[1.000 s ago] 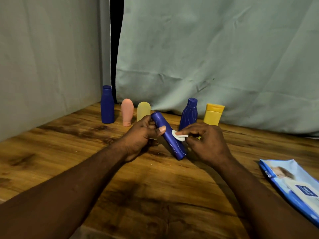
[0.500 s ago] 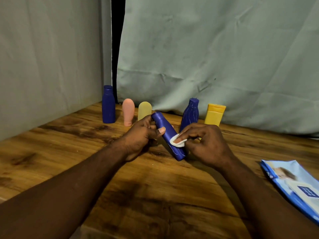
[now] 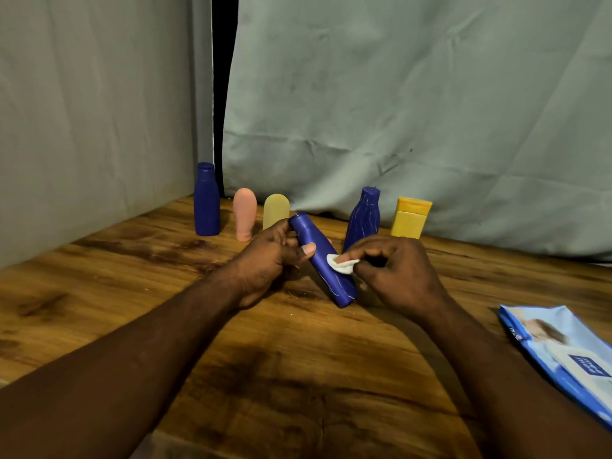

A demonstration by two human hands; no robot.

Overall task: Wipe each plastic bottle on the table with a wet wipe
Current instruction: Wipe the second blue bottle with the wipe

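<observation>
Curled round the upper half of a tilted dark blue plastic bottle [image 3: 331, 281], my left hand [image 3: 265, 260] keeps a firm grip, base seemingly on the brown wooden surface [image 3: 165, 293]; my right hand [image 3: 397, 273] pinches a small folded white wet wipe [image 3: 342, 266] against its side. I judge this mid-wipe; next, turn the bottle to reach unwiped faces. Five other plastic bottles [image 3: 363, 217] stand behind, before a grey-green curtain [image 3: 397, 111]; a blue wipe pack [image 3: 563, 359] lies right

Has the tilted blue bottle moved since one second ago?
No. The tilted blue bottle keeps its cap right beside the pale yellow bottle, as before.
</observation>
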